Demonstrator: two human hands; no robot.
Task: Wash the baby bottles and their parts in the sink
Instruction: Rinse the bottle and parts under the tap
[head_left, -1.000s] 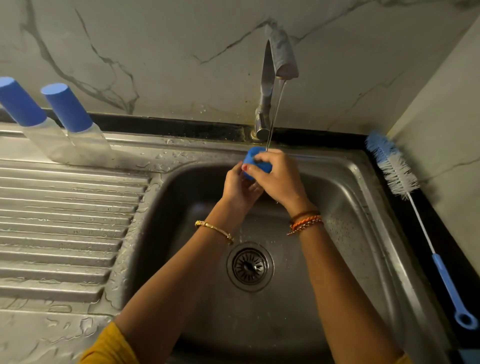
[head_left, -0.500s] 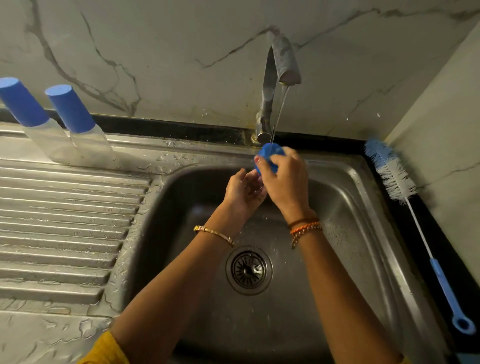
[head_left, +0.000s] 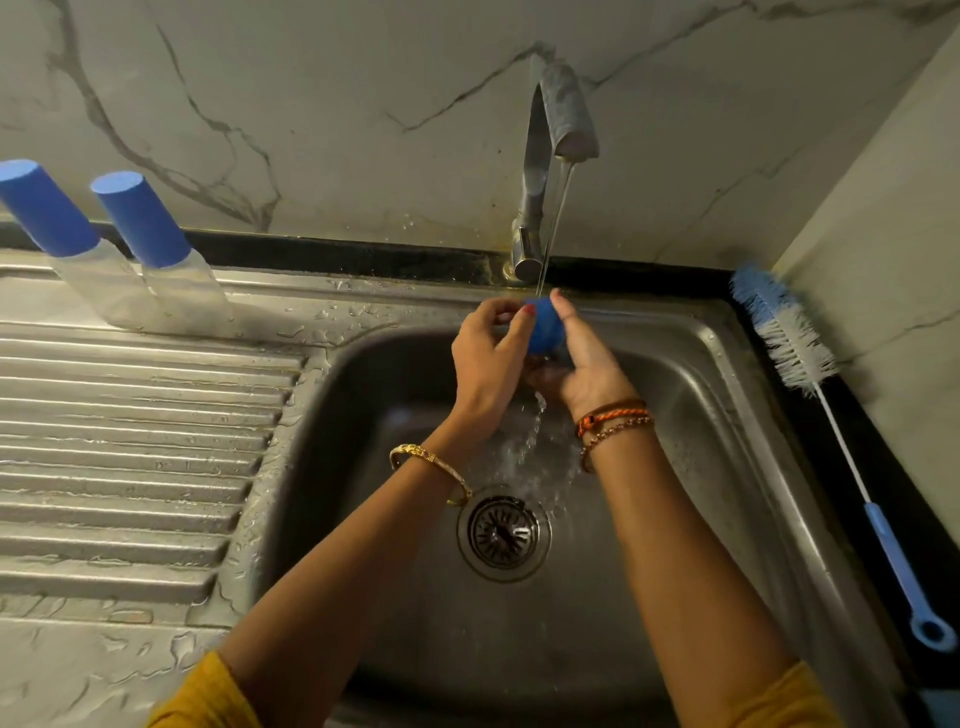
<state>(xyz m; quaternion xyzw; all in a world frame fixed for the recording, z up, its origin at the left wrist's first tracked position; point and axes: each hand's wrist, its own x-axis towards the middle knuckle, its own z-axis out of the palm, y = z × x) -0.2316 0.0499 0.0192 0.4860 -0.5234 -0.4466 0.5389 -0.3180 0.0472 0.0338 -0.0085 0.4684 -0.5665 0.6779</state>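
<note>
Head view looked down on two forearms reaching up from the bottom edge, mustard-yellow sleeves (head_left: 208, 696) at the lower corners. Just above the middle of the frame, over the steel sink (head_left: 727, 415), both hands met on a small blue bottle part (head_left: 543, 325). What part it was could not be told. The left hand (head_left: 485, 364) curled its fingers round the part's left side, a red-painted nail lying on the blue. The right hand (head_left: 584, 364) clasped it from the right, one fingertip raised above it. A gold bangle (head_left: 431, 467) circled the left wrist, and orange and brown cords (head_left: 613, 415) the right.

Below the hands, water splashed down toward the round drain (head_left: 503, 531) in the basin floor. A thin stream fell from the tap (head_left: 540, 171) at upper centre straight onto the blue part.

At left, the ribbed draining board (head_left: 130, 441) carried scattered drops. Two clear baby bottles (head_left: 156, 244) with blue caps stood side by side at the far left edge of the board, in the upper left. Along the right edge of the frame a bottle brush (head_left: 789, 343) with white and blue bristles and a blue handle lay on the dark counter (head_left: 883, 467), beside the sink. Marbled wall (head_left: 311, 104) filled the top.
</note>
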